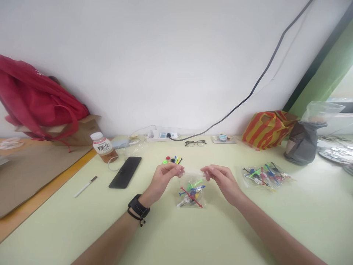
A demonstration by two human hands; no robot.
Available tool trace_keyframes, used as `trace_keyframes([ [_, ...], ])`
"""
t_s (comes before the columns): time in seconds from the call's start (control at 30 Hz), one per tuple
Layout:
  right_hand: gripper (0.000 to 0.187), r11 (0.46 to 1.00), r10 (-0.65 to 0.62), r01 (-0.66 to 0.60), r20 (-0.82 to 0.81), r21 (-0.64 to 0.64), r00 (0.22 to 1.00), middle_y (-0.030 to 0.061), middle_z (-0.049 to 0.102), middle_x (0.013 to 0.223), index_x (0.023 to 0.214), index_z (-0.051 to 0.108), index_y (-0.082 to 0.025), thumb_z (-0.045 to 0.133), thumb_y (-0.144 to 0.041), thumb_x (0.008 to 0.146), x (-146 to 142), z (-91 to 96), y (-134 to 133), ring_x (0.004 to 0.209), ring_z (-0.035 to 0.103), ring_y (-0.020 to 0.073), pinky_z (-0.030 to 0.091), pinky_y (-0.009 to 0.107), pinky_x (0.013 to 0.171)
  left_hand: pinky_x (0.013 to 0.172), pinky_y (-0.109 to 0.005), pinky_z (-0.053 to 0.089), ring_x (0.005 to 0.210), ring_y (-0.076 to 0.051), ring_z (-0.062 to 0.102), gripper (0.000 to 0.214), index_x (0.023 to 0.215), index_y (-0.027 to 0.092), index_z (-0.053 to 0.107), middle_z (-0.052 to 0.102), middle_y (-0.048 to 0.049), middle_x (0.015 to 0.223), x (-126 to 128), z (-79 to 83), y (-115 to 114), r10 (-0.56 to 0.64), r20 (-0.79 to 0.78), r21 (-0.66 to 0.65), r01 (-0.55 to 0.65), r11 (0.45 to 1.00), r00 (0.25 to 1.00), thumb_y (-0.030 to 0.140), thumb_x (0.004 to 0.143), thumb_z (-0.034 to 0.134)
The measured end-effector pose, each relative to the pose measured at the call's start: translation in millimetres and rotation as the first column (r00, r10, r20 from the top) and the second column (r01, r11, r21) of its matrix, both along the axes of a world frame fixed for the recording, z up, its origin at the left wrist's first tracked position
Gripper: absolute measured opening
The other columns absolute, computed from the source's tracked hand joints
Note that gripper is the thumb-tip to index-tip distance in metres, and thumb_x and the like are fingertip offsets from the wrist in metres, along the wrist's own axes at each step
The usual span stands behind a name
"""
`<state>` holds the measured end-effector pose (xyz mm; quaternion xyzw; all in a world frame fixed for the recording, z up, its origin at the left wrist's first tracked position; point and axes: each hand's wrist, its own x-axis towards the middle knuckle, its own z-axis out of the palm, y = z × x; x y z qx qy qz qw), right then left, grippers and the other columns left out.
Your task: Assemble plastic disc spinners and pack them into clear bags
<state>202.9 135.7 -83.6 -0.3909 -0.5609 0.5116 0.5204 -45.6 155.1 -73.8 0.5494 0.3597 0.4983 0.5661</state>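
A small clear plastic bag (192, 195) hangs or rests at the middle of the table, with colourful plastic arrow pieces and round discs inside. My left hand (166, 176) pinches its upper left corner between thumb and fingers. At the upper right corner, my right hand (222, 179) is closed in a similar pinch. Just beyond my left hand lies a small pile of loose colourful pieces (173, 160), partly hidden by that hand. To the right of my right hand are filled clear bags (266, 175) with similar pieces.
A black phone (125, 172), a pen (85, 186) and a drink bottle (104, 147) are on the left. Along the wall are a power strip (161, 137), glasses (195, 143) and a striped bag (267, 129). A dark plastic bag (302, 143) stands at right.
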Motion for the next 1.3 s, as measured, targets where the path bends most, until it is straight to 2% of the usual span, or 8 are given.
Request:
trace_keyframes([
  [0.1, 0.029, 0.998, -0.060, 0.059, 0.061, 0.020, 0.996, 0.0040, 0.067, 0.080, 0.093, 0.079, -0.021, 0.080, -0.048, 0.081, -4, 1.8, -2, 0.076, 0.059, 0.0193, 0.050, 0.033, 0.073, 0.078, -0.028, 0.056, 0.083, -0.018, 0.069, 0.024, 0.092, 0.016, 0.080, 0.077, -0.0064, 0.089, 2, -2.9, -1, 0.064, -0.093, 0.052, -0.059, 0.997, 0.994, 0.030, 0.075, 0.089],
  [0.27, 0.041, 0.996, -0.086, 0.086, 0.041, 0.002, 0.995, 0.0027, 0.068, 0.084, 0.109, 0.077, -0.023, 0.084, -0.049, 0.077, -5, 0.6, -1, 0.082, 0.062, 0.0195, 0.052, 0.034, 0.078, 0.084, -0.031, 0.057, 0.088, -0.019, 0.069, 0.033, 0.103, 0.017, 0.079, 0.075, -0.0060, 0.090, -2, -1.1, 0, 0.073, -0.105, 0.055, -0.067, 0.996, 0.992, 0.030, 0.074, 0.090],
  [0.47, 0.036, 0.998, -0.055, 0.057, 0.092, -0.010, 0.994, 0.0041, 0.070, 0.084, 0.101, 0.078, -0.022, 0.081, -0.051, 0.080, -3, -2.5, -1, 0.081, 0.063, 0.0206, 0.052, 0.035, 0.076, 0.085, -0.030, 0.054, 0.097, -0.021, 0.069, 0.035, 0.114, 0.019, 0.078, 0.076, -0.0094, 0.108, -2, 1.4, -2, -0.050, -0.145, -0.045, 0.044, 0.998, 0.988, 0.037, 0.084, 0.082],
  [0.67, 0.034, 1.000, -0.027, 0.027, 0.084, -0.002, 0.996, 0.0049, 0.070, 0.092, 0.103, 0.075, -0.022, 0.077, -0.050, 0.084, -5, 0.7, -4, 0.086, 0.062, 0.0204, 0.051, 0.033, 0.078, 0.072, -0.026, 0.051, 0.076, -0.016, 0.064, 0.025, 0.096, 0.017, 0.080, 0.075, -0.0054, 0.082, 6, -3.0, -4, -0.003, -0.189, 0.008, 0.005, 1.000, 0.982, 0.041, 0.088, 0.078],
  [0.77, 0.032, 0.999, 0.029, -0.027, 0.089, -0.026, 0.996, 0.0049, 0.071, 0.091, 0.100, 0.074, -0.021, 0.076, -0.049, 0.086, -8, 1.5, -4, 0.083, 0.062, 0.0198, 0.050, 0.032, 0.076, 0.071, -0.027, 0.051, 0.075, -0.016, 0.063, 0.026, 0.096, 0.016, 0.080, 0.074, -0.0055, 0.082, 6, -4.9, -3, -0.022, -0.201, 0.035, 0.029, 0.999, 0.979, 0.041, 0.088, 0.077],
  [0.9, 0.032, 1.000, 0.015, -0.013, 0.125, -0.022, 0.992, 0.0024, 0.066, 0.078, 0.086, 0.073, -0.019, 0.075, -0.051, 0.086, -9, -0.2, -3, 0.073, 0.057, 0.0173, 0.046, 0.030, 0.068, 0.070, -0.027, 0.052, 0.072, -0.015, 0.063, 0.026, 0.096, 0.015, 0.081, 0.076, -0.0064, 0.082, 4, -6.3, -1, -0.041, -0.228, 0.063, 0.057, 0.996, 0.973, 0.040, 0.087, 0.079],
  [1.07, 0.036, 1.000, -0.023, 0.025, 0.144, -0.010, 0.989, 0.0022, 0.065, 0.075, 0.085, 0.074, -0.019, 0.074, -0.055, 0.085, -7, -0.1, -1, 0.072, 0.055, 0.0176, 0.045, 0.030, 0.066, 0.076, -0.029, 0.056, 0.081, -0.018, 0.069, 0.030, 0.101, 0.016, 0.081, 0.078, -0.0081, 0.092, -2, -4.7, 2, -0.059, -0.226, 0.040, 0.070, 0.997, 0.972, 0.037, 0.080, 0.085],
  [1.3, 0.038, 0.997, 0.021, -0.016, 0.059, -0.079, 0.998, 0.0038, 0.071, 0.085, 0.092, 0.074, -0.021, 0.085, -0.052, 0.074, -9, 2.4, -2, 0.079, 0.062, 0.0195, 0.050, 0.032, 0.074, 0.067, -0.026, 0.054, 0.068, -0.015, 0.065, 0.028, 0.090, 0.015, 0.081, 0.076, -0.0057, 0.078, -5, -3.4, 5, 0.015, -0.203, 0.040, -0.007, 0.999, 0.979, 0.038, 0.075, 0.088],
])
